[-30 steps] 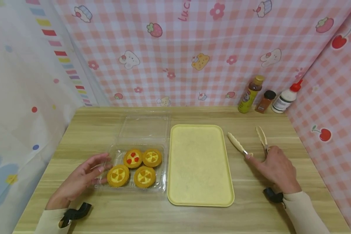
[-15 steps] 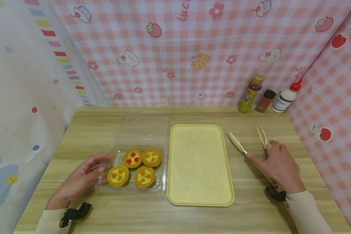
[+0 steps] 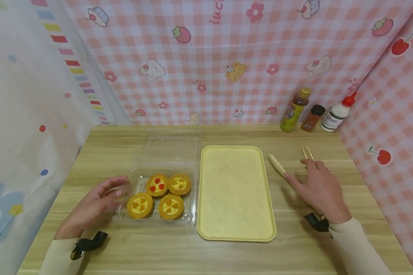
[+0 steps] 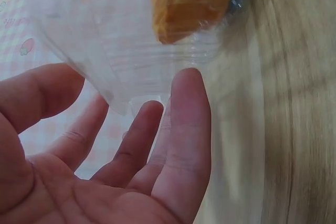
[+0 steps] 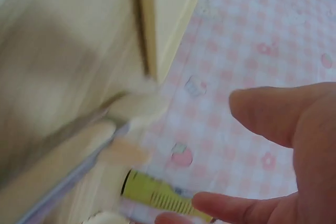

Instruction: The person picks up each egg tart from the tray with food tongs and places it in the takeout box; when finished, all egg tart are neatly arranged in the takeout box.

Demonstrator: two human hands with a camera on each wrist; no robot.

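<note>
My left hand [image 3: 94,204] is at the left edge of a clear hinged plastic box [image 3: 190,214], its fingers spread and loosely bent. In the left wrist view the fingers [image 4: 184,124] lie close to the box wall; whether they touch is hard to tell. Inside the box sit several tarts, one with red pieces [image 3: 156,185] and the others with yellow wedges [image 3: 171,207]. My right hand [image 3: 320,189] hovers over spread cream-tipped tongs [image 3: 277,165], hiding most of their handle. Thumb and fingers stand apart in the right wrist view, with the blurred tongs [image 5: 63,169] below and clear of them.
Between the hands lies a pale yellow tray [image 3: 235,194]. At the back right stand a green-labelled bottle [image 3: 292,112], a small black-capped jar [image 3: 312,119] and a white red-capped bottle [image 3: 337,114]. The box's clear lid [image 3: 172,149] lies folded back. Patterned cloth walls border the table.
My right hand first shifts slightly right, then forward and left, covering more of the tongs' right arm. The tongs have barely moved. My left hand stays by the box, its fingers slightly shifted.
</note>
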